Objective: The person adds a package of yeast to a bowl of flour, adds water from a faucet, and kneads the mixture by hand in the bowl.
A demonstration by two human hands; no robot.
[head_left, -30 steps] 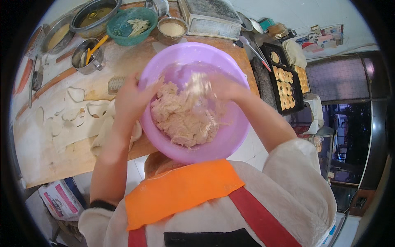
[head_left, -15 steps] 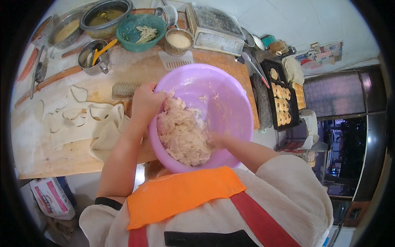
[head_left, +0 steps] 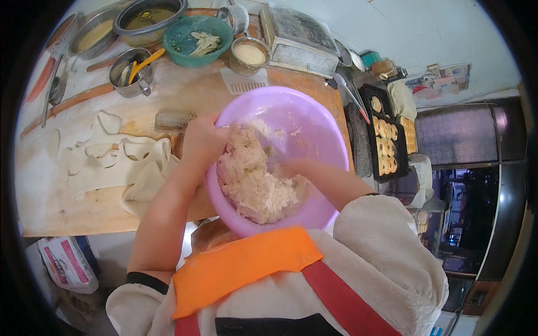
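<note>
My left hand [head_left: 206, 137] is closed over the left rim of a large purple plastic bowl [head_left: 328, 134], which sits at the front edge of the wooden table. A rough, shaggy mass of pale dough [head_left: 252, 182] fills the bowl's left and near side. Inside the bowl, my right hand [head_left: 294, 167] is at the dough's right edge; its fingers are blurred and partly hidden. Loose flour clings to the bowl's inner wall. Left of the bowl lies a rolled sheet of dough [head_left: 112, 182] with cut-out holes, and a brush [head_left: 175, 120] rests near my left wrist.
Behind the bowl are a white slotted scraper [head_left: 245, 82], a bowl of pale grains [head_left: 249, 55], a green bowl [head_left: 185, 55] and a metal cup [head_left: 131, 78] with an orange-handled tool. A floury boxed device [head_left: 300, 39] stands farther back. Black trays of round pastries [head_left: 386, 140] are at right.
My right hand has shifted slightly up and left inside the bowl. The dough has changed shape, with a hollow now at its right side. My left hand stays on the rim.
</note>
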